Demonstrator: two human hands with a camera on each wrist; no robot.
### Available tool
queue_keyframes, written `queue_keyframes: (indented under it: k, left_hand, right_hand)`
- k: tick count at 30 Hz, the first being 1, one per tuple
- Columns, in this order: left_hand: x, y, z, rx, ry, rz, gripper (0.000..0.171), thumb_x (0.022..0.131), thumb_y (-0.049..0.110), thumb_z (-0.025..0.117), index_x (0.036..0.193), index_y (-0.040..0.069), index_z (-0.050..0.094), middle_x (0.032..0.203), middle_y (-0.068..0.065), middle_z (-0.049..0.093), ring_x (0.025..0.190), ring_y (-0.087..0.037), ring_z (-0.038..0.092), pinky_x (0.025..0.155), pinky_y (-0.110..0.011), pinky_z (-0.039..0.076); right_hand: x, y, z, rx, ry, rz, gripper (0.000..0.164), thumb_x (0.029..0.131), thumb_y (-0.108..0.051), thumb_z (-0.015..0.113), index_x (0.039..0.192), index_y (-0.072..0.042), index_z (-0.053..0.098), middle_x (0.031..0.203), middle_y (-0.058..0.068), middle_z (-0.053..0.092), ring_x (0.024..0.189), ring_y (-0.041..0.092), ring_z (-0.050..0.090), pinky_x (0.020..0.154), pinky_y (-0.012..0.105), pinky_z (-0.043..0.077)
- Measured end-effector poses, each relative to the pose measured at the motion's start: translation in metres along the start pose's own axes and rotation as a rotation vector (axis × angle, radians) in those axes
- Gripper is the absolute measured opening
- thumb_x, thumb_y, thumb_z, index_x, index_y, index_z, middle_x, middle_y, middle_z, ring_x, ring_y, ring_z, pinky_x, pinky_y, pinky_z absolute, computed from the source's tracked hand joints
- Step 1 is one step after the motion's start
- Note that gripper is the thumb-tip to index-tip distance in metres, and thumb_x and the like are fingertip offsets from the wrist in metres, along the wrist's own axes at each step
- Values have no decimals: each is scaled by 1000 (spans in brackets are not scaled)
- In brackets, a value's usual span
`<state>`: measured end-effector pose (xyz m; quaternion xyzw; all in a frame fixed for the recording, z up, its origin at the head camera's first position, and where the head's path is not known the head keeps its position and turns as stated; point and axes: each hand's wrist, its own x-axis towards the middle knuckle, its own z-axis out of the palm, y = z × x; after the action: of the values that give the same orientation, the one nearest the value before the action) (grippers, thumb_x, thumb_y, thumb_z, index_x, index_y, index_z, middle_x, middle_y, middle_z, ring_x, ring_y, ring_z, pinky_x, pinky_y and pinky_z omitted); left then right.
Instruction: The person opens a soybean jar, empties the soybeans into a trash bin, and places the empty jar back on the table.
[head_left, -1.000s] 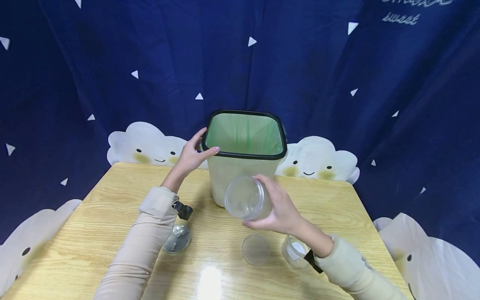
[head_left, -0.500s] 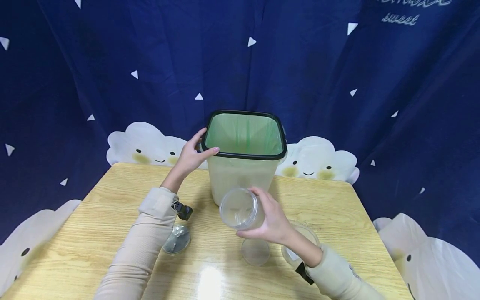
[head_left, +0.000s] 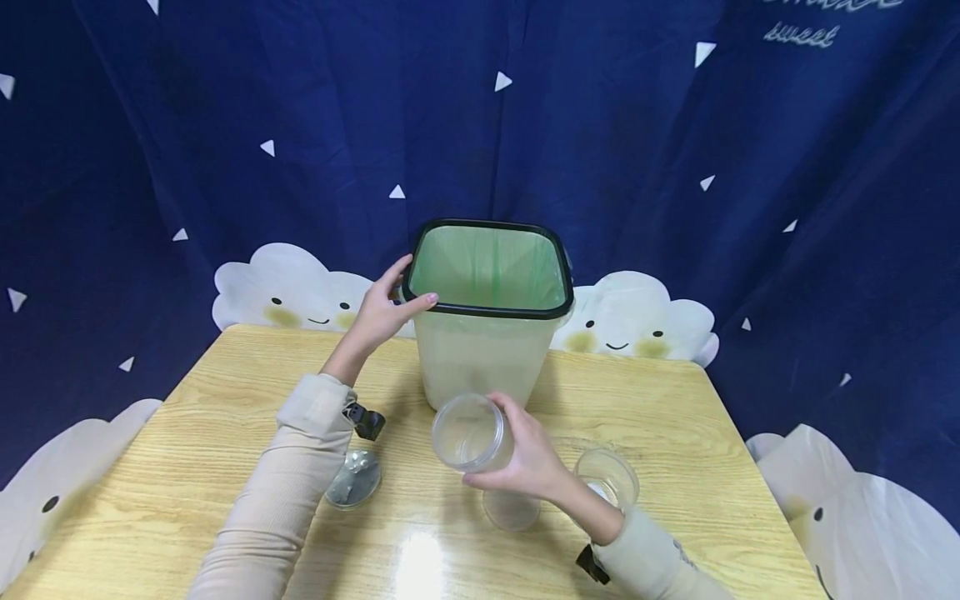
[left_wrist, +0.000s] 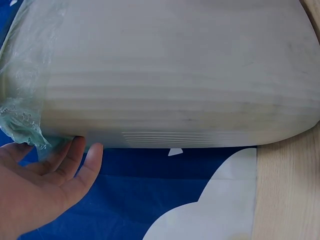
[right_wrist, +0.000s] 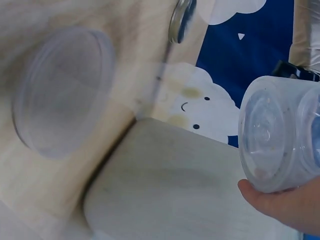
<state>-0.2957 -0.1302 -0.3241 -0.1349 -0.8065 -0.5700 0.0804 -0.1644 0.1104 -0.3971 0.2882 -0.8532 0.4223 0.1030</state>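
Observation:
A pale trash can (head_left: 480, 354) with a black rim and a green bag liner stands at the back middle of the table. My left hand (head_left: 378, 317) grips its near left corner, thumb over the rim and fingers along the outer side. The left wrist view shows those fingers (left_wrist: 90, 165) against the wall, under the bunched bag (left_wrist: 22, 122). In front of the can, my right hand (head_left: 525, 457) holds a clear plastic jar (head_left: 467, 433) tilted on its side, its mouth turned left and toward me. The jar's round base (right_wrist: 267, 137) shows in the right wrist view.
A round clear lid (head_left: 512, 512) lies on the table (head_left: 247, 433) below the right hand. Another clear jar (head_left: 613, 471) stands beyond the right forearm, partly hidden by it. A silver lid (head_left: 355, 479) lies by the left sleeve. A blue curtain (head_left: 337, 108) hangs behind.
My right hand has brought the jar down and to the left, away from the can's rim. More of the second jar shows now. The left hand stays at the can's corner.

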Motion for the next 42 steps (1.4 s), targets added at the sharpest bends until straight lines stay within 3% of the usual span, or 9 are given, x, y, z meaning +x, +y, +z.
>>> queue_keyframes:
  k: [9, 24, 30, 33, 42]
  left_hand:
    - [-1, 0, -1, 6, 1, 8, 76, 81, 26, 68, 144, 17, 27, 135, -20, 38, 115, -30, 40, 91, -43, 38]
    - [-1, 0, -2, 4, -2, 10, 76, 81, 27, 67, 145, 17, 26, 135, -20, 37, 118, -30, 39, 95, -45, 36]
    - [-2, 1, -1, -6, -2, 13, 77, 81, 26, 68, 144, 16, 26, 133, -20, 39, 115, -29, 40, 94, -44, 36]
    - [-2, 0, -1, -6, 4, 16, 77, 80, 26, 68, 144, 15, 27, 132, -20, 40, 115, -29, 41, 95, -44, 36]
    - [-2, 0, 0, -8, 0, 15, 76, 81, 26, 67, 144, 16, 27, 135, -20, 38, 118, -30, 39, 97, -46, 34]
  right_hand:
    - [-5, 17, 25, 106, -10, 114, 94, 48, -29, 88, 126, -7, 41, 114, 12, 56, 102, 28, 53, 87, 46, 41]
    - [-9, 33, 59, 194, -187, 236, 95, 56, -35, 85, 131, -3, 35, 120, 12, 50, 108, 29, 49, 90, 44, 41]
    - [-11, 34, 75, 278, -213, 317, 92, 56, -29, 87, 130, -3, 37, 121, 11, 50, 110, 29, 47, 94, 45, 37]
    - [-13, 35, 80, 293, -216, 320, 92, 56, -27, 87, 130, -4, 37, 121, 11, 50, 110, 28, 47, 94, 44, 37]
    - [-17, 40, 83, 186, -234, 249, 94, 56, -33, 86, 130, -2, 37, 120, 14, 52, 108, 29, 50, 91, 43, 40]
